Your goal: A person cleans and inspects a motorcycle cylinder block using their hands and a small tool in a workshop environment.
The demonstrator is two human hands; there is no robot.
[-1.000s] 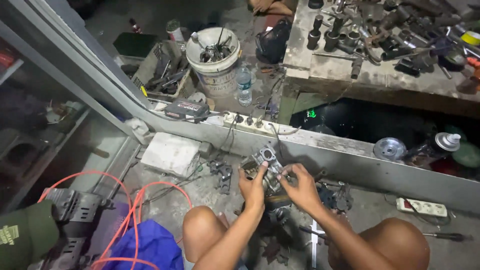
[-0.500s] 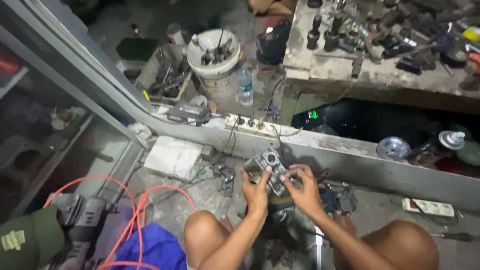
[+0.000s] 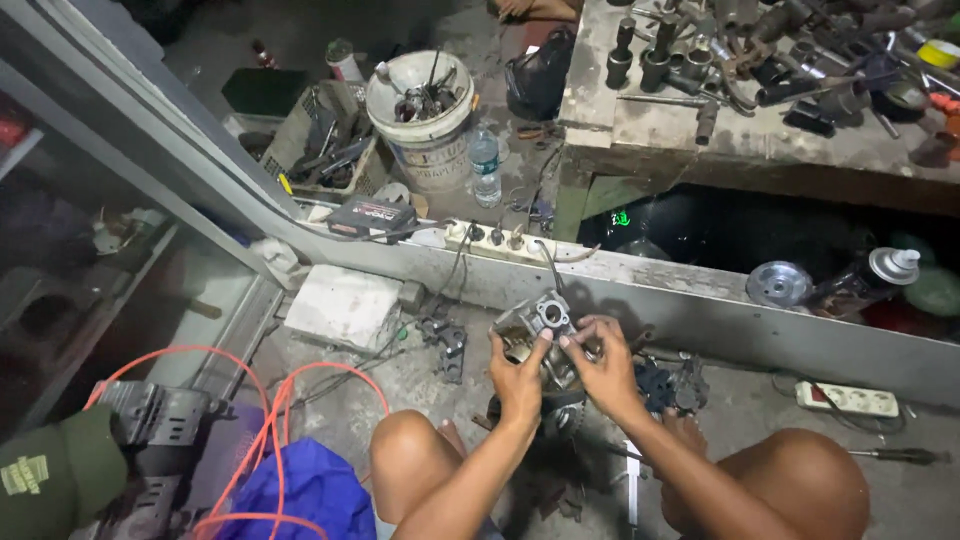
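Hands (image 3: 560, 368) grip metal part (image 3: 540, 322), probably carburetor.

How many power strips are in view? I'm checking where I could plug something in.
2: one power strip lies on the metal ledge beyond the hands, with plugs in it; another white power strip lies on the floor at right. Clutter may hide others.

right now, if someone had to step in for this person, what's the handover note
Left hand: grip closed on the near-left side of the small grey metal carburettor-like part, thumb up on its top.
Right hand: fingers pinching the same part from the right.
The part is held up off the concrete floor, in front of the knees, its round opening facing the camera.
Nearby: small dark metal parts lie on the floor to the left, a white plastic bucket of tools stands beyond the grey metal rail.
Done: the part is picked up. How far the work on it has got cannot be told.
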